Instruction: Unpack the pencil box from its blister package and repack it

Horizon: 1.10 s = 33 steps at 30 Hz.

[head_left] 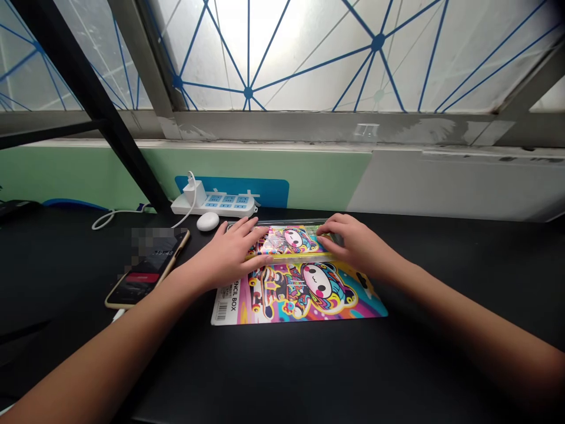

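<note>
A bright cartoon-printed pencil box (291, 240) with a yellow front edge lies lengthwise on the black desk. In front of it, partly tucked beneath, is a colourful printed card (304, 294) with a barcode and the words "pencil box" at its left end. My left hand (233, 250) rests over the box's left end, fingers spread and holding nothing. At the right end, my right hand (346, 238) has its fingers bent, with thumb and forefinger closed on the box's edge. The exact contact under the right fingers is partly hidden.
A phone (150, 271) lies on the left, near my left forearm. Behind it are a white power strip (227, 204) with a plugged-in charger (194, 193) and a white rounded case (208, 221). A black slanted post (115, 123) stands at the left, before the window.
</note>
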Tool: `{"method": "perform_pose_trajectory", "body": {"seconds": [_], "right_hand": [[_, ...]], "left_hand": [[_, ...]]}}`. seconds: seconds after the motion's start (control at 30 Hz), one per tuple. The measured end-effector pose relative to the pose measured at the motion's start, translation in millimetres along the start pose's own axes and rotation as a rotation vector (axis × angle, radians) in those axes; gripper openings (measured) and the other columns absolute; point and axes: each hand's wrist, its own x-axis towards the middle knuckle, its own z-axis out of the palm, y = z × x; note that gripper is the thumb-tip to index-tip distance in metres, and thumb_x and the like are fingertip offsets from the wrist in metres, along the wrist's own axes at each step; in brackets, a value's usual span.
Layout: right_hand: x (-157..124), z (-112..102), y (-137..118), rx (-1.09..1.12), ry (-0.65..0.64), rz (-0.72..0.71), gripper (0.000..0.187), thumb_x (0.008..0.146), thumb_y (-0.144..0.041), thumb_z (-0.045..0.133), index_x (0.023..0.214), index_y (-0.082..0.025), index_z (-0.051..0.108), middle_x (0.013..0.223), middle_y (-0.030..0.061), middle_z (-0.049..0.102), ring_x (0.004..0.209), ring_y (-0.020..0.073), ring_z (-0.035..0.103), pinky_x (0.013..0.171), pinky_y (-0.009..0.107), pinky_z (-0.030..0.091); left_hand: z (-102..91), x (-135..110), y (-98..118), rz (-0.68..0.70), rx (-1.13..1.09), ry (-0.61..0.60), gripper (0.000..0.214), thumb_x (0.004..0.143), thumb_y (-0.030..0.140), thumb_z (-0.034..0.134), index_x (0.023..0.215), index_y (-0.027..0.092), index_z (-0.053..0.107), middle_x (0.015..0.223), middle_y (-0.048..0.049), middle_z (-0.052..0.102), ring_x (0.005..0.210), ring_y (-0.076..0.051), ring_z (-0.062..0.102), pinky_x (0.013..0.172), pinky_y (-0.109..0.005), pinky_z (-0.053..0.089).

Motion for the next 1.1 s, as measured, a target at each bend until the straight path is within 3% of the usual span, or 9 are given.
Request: {"method": "perform_pose_trajectory", "body": {"seconds": [0.3,0.57,0.7,0.87,1.0,1.1], "right_hand": [[25,-13,12,0.029,-0.246,0.039,0.058,0.080,-0.067,0.071,0.118,-0.022,0.070,0.119,0.0135,0.065,0.107,0.0314,0.065,0.089,0.047,0.058],[48,-14,18,-0.034,-0.359,0.041,0.063,0.066,-0.071,0.080,0.109,-0.025,0.077,0.112,0.0125,0.064,0.095,0.0327,0.068,0.078,0.048,0.061],[50,-11,17,-0.086,-0.323,0.053,0.065,0.063,-0.072,0.083,0.107,-0.024,0.076,0.110,0.0131,0.060,0.090,0.0318,0.066,0.071,0.048,0.060],[42,-9,11,-0.140,-0.194,-0.016,0.060,0.062,-0.067,0.085,0.101,-0.024,0.070,0.116,0.0131,0.061,0.104,0.0360,0.062,0.084,0.052,0.056],[29,-7,2,-0.166,-0.102,-0.024,0.053,0.069,-0.060,0.084,0.102,-0.025,0.062,0.110,0.0116,0.069,0.096,0.0338,0.065,0.073,0.045,0.054],[21,-12,-6,-0.177,-0.030,-0.005,0.035,0.080,-0.049,0.078,0.098,-0.026,0.059,0.106,0.0095,0.074,0.089,0.0314,0.068,0.068,0.042,0.053]], "left_hand": [[5.9,1,-5,0.018,-0.028,0.028,0.075,0.101,0.072,0.035,0.160,0.025,0.038,0.172,-0.0144,0.025,0.159,-0.039,0.020,0.122,-0.068,0.018],[3.5,1,-4,0.002,-0.050,0.027,0.078,0.100,0.072,0.039,0.160,0.022,0.036,0.172,-0.0140,0.025,0.158,-0.039,0.021,0.123,-0.066,0.018],[-1.0,0,-1,0.000,-0.076,0.021,0.079,0.099,0.071,0.042,0.160,0.022,0.036,0.172,-0.0145,0.026,0.158,-0.038,0.021,0.124,-0.065,0.018],[-11.0,-1,-5,0.034,-0.096,0.106,0.073,0.099,0.062,0.053,0.157,0.019,0.041,0.165,-0.0149,0.041,0.151,-0.034,0.037,0.122,-0.055,0.030],[-18.7,-1,-16,0.054,-0.087,0.241,0.064,0.094,0.050,0.068,0.148,0.017,0.053,0.150,-0.0150,0.059,0.137,-0.032,0.055,0.114,-0.048,0.043],[-26.1,-3,-20,0.137,-0.067,0.310,0.046,0.092,0.046,0.074,0.129,0.018,0.067,0.130,-0.0133,0.071,0.117,-0.029,0.067,0.102,-0.045,0.051]]}}
